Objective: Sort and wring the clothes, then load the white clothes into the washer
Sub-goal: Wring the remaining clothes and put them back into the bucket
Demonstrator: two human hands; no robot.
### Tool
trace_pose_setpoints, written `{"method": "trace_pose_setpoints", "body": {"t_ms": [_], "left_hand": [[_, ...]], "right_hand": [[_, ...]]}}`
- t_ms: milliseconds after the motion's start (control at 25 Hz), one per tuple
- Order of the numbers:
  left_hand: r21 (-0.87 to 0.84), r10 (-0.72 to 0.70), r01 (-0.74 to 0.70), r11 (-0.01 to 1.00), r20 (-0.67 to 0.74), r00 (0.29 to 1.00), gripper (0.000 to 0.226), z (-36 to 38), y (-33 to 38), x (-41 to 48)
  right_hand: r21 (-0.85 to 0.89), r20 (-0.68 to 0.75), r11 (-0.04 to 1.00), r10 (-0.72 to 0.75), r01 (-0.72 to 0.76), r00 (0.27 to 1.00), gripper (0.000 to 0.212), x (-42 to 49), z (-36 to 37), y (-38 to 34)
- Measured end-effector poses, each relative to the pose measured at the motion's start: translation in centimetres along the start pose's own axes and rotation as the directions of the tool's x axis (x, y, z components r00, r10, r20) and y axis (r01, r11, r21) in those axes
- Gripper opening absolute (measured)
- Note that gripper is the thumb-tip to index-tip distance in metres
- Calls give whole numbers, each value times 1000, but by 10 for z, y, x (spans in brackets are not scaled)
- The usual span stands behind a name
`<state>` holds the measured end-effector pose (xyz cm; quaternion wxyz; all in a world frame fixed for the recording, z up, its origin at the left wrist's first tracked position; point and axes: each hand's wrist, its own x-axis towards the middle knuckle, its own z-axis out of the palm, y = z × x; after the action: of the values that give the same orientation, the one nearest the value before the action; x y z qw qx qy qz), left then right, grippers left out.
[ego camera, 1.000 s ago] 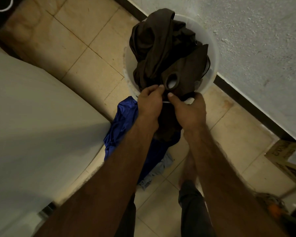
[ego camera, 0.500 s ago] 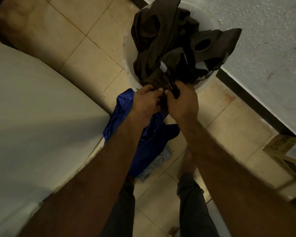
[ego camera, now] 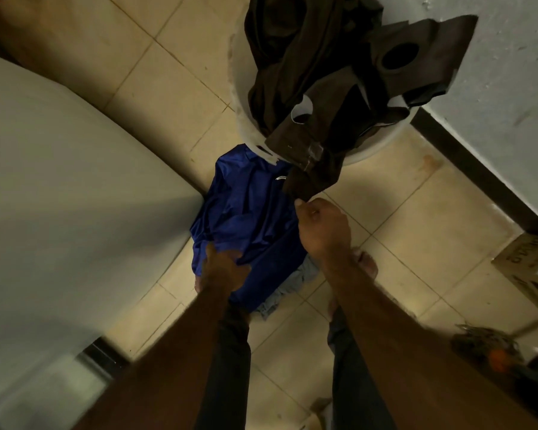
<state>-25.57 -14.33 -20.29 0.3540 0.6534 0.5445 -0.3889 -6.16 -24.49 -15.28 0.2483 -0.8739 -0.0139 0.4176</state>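
A dark brown garment [ego camera: 320,76] fills a white bucket [ego camera: 239,97] by the wall, and one end of it hangs over the rim toward me. My right hand [ego camera: 322,228] grips that hanging end just below the bucket. A shiny blue cloth [ego camera: 249,218] lies on the tiled floor between the bucket and my feet, over a pale denim piece [ego camera: 295,283]. My left hand [ego camera: 222,270] lies on the blue cloth's near left edge, its fingers gathering the fabric.
The white washer [ego camera: 59,197] fills the left side. A textured white wall [ego camera: 510,88] with a dark skirting runs along the right. A cardboard box [ego camera: 528,271] and dark clutter sit at the far right. My feet stand on the tiles below the cloths.
My left hand let go of the brown garment and dropped to the blue cloth on the floor. My right hand pulled the brown garment's end down and toward me.
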Motion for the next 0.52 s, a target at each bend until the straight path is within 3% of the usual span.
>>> {"method": "trace_pose_setpoints", "body": {"t_ms": [120, 280, 400, 480, 520], "left_hand": [[261, 121, -130, 956, 51, 991, 56, 25, -24, 27], [371, 214, -233, 899, 93, 972, 51, 33, 3, 42], [261, 218, -222, 939, 45, 975, 40, 30, 14, 57], [51, 224, -220, 974, -105, 969, 19, 29, 16, 52], [-92, 197, -215, 972, -171, 965, 24, 26, 18, 43]], "right_hand": [[-7, 156, 1000, -16, 17, 988, 31, 11, 20, 16], [-77, 277, 996, -18, 41, 961, 28, 13, 42, 34], [-126, 355, 992, 21, 26, 935, 25, 10, 53, 37], [-134, 344, 991, 54, -8, 937, 21, 10, 56, 43], [-144, 343, 990, 60, -10, 937, 21, 8, 57, 47]]}}
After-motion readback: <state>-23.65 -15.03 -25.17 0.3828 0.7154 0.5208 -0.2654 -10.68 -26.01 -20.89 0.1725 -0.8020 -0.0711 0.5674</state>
